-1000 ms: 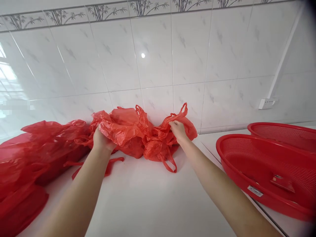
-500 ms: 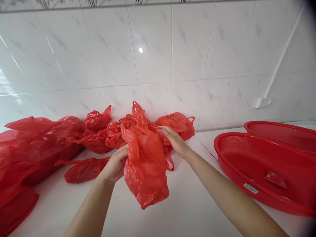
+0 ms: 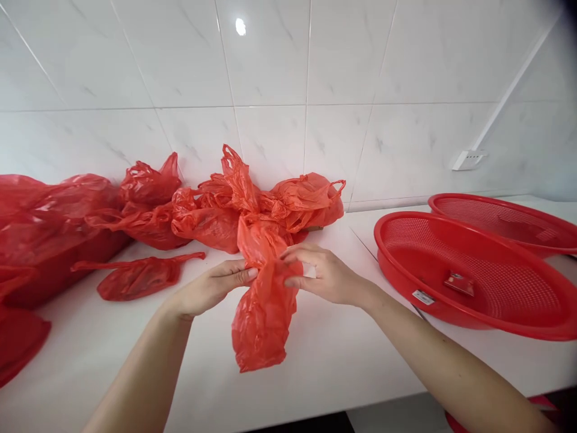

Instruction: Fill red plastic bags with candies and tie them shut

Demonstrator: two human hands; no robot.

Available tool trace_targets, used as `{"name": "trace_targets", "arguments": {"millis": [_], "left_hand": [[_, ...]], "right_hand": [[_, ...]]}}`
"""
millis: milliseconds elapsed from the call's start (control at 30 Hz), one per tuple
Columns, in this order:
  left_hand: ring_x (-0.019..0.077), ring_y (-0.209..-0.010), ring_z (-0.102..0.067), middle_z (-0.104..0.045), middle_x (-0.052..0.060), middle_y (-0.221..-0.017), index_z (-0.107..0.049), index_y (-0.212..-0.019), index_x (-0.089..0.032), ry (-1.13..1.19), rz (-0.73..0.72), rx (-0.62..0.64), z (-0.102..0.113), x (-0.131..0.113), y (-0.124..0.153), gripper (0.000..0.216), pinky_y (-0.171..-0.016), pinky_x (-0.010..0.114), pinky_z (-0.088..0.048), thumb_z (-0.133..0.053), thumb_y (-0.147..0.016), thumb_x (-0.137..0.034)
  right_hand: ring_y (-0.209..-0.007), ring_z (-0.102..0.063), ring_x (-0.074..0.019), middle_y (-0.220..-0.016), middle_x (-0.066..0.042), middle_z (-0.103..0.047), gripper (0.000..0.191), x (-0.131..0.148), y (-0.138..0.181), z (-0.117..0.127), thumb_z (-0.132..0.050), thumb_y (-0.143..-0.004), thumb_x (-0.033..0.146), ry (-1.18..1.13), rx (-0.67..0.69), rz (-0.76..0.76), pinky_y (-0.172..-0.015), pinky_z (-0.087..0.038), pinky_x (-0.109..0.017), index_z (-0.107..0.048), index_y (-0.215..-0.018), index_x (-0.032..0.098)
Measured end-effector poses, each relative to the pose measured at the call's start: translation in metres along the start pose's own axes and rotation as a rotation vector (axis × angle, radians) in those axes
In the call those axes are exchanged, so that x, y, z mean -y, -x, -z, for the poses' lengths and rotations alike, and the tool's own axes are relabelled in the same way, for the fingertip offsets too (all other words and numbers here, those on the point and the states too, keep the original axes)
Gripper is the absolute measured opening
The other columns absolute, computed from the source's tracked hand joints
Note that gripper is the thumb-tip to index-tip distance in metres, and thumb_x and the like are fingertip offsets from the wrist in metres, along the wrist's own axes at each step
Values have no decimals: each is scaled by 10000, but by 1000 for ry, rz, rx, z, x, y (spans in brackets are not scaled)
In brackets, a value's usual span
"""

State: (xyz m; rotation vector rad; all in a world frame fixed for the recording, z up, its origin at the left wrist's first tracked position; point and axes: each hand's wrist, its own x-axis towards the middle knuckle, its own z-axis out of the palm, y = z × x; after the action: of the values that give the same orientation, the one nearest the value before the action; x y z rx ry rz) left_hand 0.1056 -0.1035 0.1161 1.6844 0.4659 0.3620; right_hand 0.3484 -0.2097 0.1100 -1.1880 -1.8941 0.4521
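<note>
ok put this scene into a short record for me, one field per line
left hand: gripping a red plastic bag
right hand: touching the same bag
back: more red bags along the tiled wall
right side: front basket, red, small packet inside; another red basket behind it
surface: white table

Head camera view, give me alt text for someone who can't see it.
A person's left hand grips a crumpled red plastic bag over a white table, the right hand touching its side. More red bags lie along the tiled wall; two red perforated baskets stand at the right.
</note>
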Motion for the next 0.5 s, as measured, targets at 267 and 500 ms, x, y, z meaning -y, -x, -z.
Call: {"name": "trace_targets", "arguments": {"millis": [267, 500], "left_hand": [[266, -1132, -623, -717, 40, -1170, -726, -1106, -260, -263, 55, -54, 25, -23, -1, 330, -1003, 379, -463, -558, -899, -454], [295, -1072, -637, -676, 83, -1229, -659, -1212, -231, -520, 76, -423, 68, -11, -23, 428, -932, 424, -506, -560, -858, -450]], "right_hand": [[-664, -491, -103, -747, 26, -525, 178, 3, 24, 15, -524, -950, 347, -174, -210, -59, -618, -414, -231, -485, -845, 208], [-520, -365, -81, -603, 73, -464, 114, 15, 53, 13, -496, -942, 260, 140, 87, -151, -522, -296, -204, -467, -840, 218]]}}
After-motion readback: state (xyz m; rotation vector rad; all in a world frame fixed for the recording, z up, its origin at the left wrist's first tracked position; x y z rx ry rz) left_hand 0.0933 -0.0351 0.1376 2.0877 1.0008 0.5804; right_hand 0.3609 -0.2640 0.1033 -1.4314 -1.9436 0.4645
